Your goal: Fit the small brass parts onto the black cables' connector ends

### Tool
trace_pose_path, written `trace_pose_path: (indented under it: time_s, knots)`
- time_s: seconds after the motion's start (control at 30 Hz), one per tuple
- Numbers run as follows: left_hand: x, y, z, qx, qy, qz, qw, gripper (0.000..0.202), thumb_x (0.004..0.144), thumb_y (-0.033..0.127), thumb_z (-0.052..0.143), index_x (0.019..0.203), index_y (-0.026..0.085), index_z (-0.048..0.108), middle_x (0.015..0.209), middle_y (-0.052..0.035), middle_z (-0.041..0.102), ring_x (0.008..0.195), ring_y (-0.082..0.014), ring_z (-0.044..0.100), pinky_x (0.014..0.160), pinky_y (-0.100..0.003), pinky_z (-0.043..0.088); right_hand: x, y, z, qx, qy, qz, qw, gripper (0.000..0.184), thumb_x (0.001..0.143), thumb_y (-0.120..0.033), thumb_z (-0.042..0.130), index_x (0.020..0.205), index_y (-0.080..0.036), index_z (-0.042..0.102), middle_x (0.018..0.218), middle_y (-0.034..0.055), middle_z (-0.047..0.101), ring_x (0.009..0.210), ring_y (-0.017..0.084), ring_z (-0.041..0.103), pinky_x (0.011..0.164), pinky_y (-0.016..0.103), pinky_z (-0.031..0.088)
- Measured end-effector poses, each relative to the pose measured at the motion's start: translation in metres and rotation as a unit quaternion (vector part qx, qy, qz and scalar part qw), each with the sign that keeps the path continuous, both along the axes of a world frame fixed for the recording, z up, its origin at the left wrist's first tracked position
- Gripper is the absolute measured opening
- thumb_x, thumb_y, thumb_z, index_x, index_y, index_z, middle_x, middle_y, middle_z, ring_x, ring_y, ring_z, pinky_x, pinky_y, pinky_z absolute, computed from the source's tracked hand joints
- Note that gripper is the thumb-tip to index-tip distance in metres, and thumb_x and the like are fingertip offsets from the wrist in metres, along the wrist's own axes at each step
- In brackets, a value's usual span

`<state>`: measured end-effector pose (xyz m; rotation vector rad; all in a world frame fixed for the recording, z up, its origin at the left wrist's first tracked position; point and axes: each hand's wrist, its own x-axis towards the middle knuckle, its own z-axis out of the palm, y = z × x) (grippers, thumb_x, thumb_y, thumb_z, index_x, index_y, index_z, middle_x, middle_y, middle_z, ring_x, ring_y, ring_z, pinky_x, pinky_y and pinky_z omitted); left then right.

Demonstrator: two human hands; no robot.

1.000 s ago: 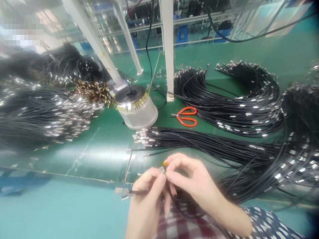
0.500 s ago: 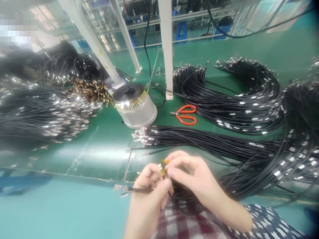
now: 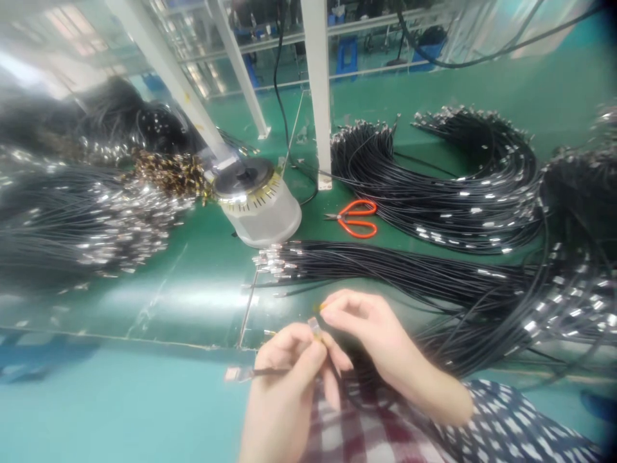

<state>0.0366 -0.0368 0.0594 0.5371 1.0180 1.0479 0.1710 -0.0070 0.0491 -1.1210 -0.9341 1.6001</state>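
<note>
My left hand is closed round a black cable with a silvery connector sticking up between thumb and forefinger. Some yellow shows at the connector's base. Another end of black cable, with a clear plug tip, pokes out at the left of this hand. Just above and to the right, my right hand pinches a small yellowish strip, too blurred to name for certain. The strip appears slightly apart from the connector. A bundle of black cables lies on the table behind my hands.
A round white dispenser with yellow strips round its rim stands ahead. Orange-handled scissors lie beside it. Cable heaps fill the right; more connector-ended cables pile up left. A white post rises behind the scissors.
My right fingertips have drawn up slightly from the connector, with the yellowish strip between them. The left hand's lower fingers have spread out to the right. The view has shifted slightly.
</note>
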Motion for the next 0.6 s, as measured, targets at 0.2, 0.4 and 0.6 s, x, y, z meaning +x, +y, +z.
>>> trace_pose_path:
  time_s: [0.2, 0.4, 0.6]
  knots:
    - [0.0, 0.006, 0.0, 0.002, -0.012, 0.002, 1.0, 0.018, 0.081, 0.023, 0.071, 0.07, 0.016, 0.058, 0.063, -0.0014, 0.069, 0.037, -0.0066, 0.053, 0.044, -0.018, 0.037, 0.014, 0.001, 0.004, 0.053, -0.039, -0.012, 0.998, 0.019, 0.083, -0.034, 0.067, 0.071, -0.019, 0.067, 0.083, 0.0024, 0.066, 0.081, 0.018, 0.06, 0.081, 0.032, 0.046]
    - [0.001, 0.005, -0.002, 0.004, -0.012, 0.002, 1.0, 0.021, 0.081, 0.022, 0.071, 0.066, 0.015, 0.058, 0.06, -0.001, 0.068, 0.038, -0.0065, 0.054, 0.045, -0.017, 0.037, 0.009, -0.005, 0.007, 0.101, -0.079, -0.002, 0.992, 0.012, 0.081, -0.033, 0.069, 0.078, -0.021, 0.071, 0.099, 0.0054, 0.066, 0.097, 0.022, 0.062, 0.092, 0.036, 0.044]
    - [0.001, 0.003, -0.002, -0.002, -0.021, 0.01, 1.0, 0.021, 0.081, 0.021, 0.072, 0.064, 0.015, 0.061, 0.058, 0.0, 0.068, 0.037, -0.0056, 0.055, 0.047, -0.016, 0.038, -0.001, -0.006, 0.015, 0.085, -0.096, 0.0, 0.992, 0.013, 0.077, -0.02, 0.067, 0.064, -0.02, 0.063, 0.097, 0.0055, 0.065, 0.101, 0.023, 0.06, 0.093, 0.037, 0.042]
